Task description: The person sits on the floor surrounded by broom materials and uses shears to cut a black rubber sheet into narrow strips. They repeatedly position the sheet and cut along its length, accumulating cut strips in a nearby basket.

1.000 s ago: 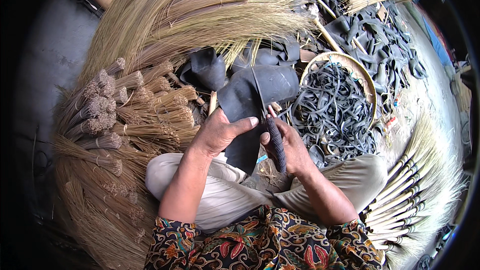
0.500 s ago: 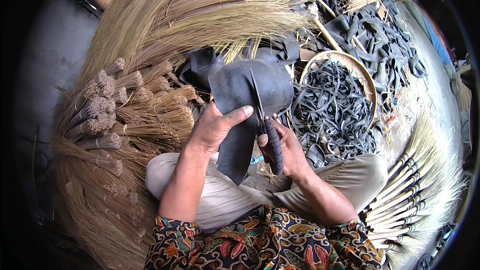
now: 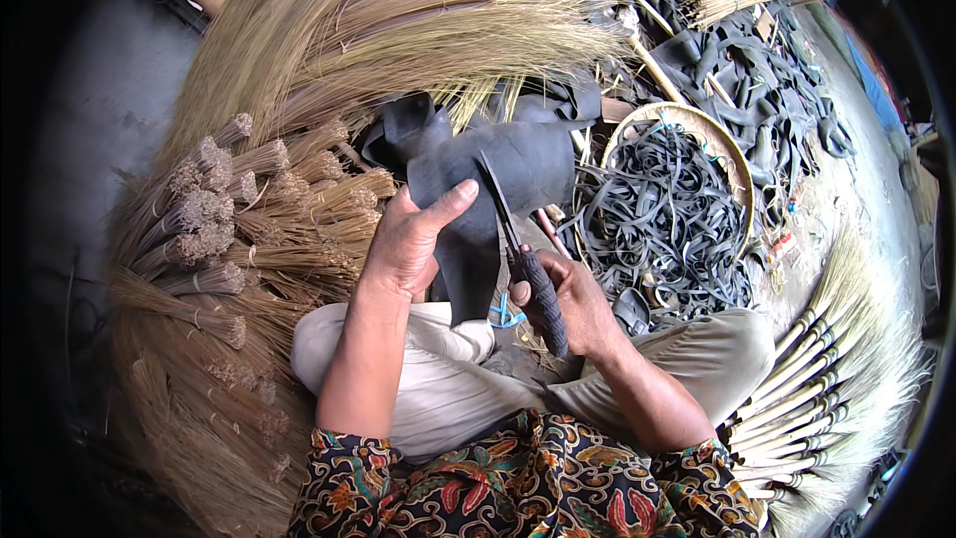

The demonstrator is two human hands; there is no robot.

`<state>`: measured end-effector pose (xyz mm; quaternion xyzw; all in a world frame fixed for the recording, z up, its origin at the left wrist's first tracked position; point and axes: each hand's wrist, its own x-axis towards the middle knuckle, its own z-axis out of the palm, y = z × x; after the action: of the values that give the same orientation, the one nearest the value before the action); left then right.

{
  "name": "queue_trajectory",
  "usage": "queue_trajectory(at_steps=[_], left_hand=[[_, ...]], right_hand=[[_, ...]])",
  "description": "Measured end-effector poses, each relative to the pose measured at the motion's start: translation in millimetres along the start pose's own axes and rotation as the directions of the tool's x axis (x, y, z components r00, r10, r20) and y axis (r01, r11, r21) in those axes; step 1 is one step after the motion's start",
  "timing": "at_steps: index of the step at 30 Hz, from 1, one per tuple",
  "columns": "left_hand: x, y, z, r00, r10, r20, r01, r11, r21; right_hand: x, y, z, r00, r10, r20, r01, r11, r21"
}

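My left hand (image 3: 410,242) grips a wide piece of black rubber inner tube (image 3: 503,179) and holds it up over my lap. In my right hand (image 3: 568,301) is a pair of scissors (image 3: 522,257) with dark wrapped handles. Their blades point up and away, with the tips against the rubber just right of my left thumb. The tube's lower end hangs down between my hands toward my crossed legs.
Bundles of dry broom straw (image 3: 249,229) fan out to the left and behind. A round woven tray (image 3: 732,154) at the right holds several thin black rubber strips. More rubber scraps (image 3: 757,60) lie beyond it. Finished brooms (image 3: 827,379) lie at lower right.
The rubber piece has been lifted and turned, now spread wider in front of my left hand. My right hand has moved the scissors up so the blades reach into the rubber.
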<state>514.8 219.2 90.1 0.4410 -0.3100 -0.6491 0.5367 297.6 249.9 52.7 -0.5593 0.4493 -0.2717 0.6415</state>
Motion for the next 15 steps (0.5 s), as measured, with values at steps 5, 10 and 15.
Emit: queue_trajectory(at_steps=[5,10,15], left_hand=[[-4,-5,3,0.999,0.033,0.035,-0.036,0.994,0.103],[-7,-3,4,0.999,0.016,0.04,-0.021,0.991,0.134],[-9,-3,3,0.997,0.029,0.065,-0.039,0.988,0.149]], right_hand=[[11,9,4,0.989,-0.145,-0.014,0.146,0.987,0.071],[4,4,3,0.999,-0.04,0.03,0.034,0.986,0.165],[-2,-7,0,0.995,0.084,0.06,-0.096,0.969,0.23]])
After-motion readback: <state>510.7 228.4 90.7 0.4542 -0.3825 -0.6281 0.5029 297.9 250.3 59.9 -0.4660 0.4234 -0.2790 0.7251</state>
